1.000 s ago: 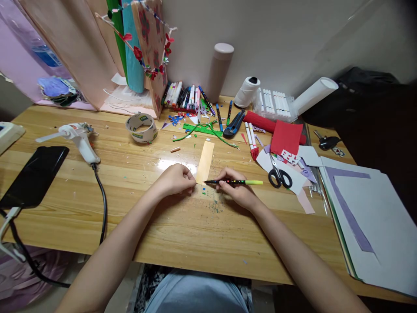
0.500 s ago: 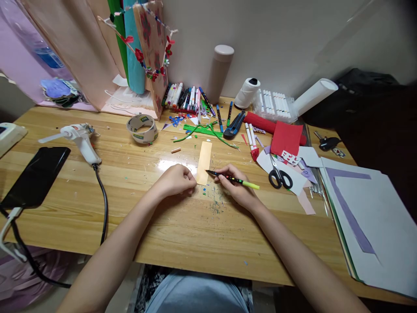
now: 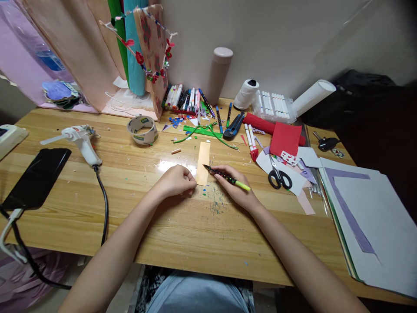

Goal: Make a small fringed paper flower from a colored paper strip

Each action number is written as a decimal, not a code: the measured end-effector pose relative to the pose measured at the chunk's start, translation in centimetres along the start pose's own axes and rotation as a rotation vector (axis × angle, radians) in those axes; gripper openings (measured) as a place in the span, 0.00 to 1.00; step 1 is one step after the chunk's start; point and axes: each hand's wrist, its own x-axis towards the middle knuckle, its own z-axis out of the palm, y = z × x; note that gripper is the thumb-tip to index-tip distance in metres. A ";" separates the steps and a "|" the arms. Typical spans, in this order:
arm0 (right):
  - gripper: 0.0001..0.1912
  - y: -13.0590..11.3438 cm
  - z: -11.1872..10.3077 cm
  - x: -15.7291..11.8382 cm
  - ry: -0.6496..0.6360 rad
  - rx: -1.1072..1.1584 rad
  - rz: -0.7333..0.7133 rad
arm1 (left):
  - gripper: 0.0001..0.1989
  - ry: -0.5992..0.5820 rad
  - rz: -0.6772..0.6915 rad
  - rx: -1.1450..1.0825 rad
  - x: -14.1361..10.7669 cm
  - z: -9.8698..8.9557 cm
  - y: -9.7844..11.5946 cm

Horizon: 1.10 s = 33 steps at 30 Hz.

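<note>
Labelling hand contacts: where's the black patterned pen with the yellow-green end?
Head view, just right of centre: the black patterned pen is in the right hand, its tip over the pale-orange paper strip, yellow-green end toward lower right.

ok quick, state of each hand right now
Left hand: fingers curled at lower-left edge of the orange strip; whether pinching it cannot be told.
Right hand: closed, holding a marker.
</note>
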 end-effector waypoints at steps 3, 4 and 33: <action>0.11 0.0 -0.1 0.0 -0.026 -0.010 -0.019 | 0.05 -0.009 -0.005 -0.014 -0.1 0.0 0.2; 0.11 -0.1 -0.1 0.0 -0.026 -0.010 -0.025 | 0.05 -0.011 -0.009 -0.018 -0.1 0.0 0.2; 0.16 -0.5 -0.9 -0.8 0.092 -0.056 -0.287 | 0.07 -0.045 0.066 -0.236 -0.5 -0.3 0.7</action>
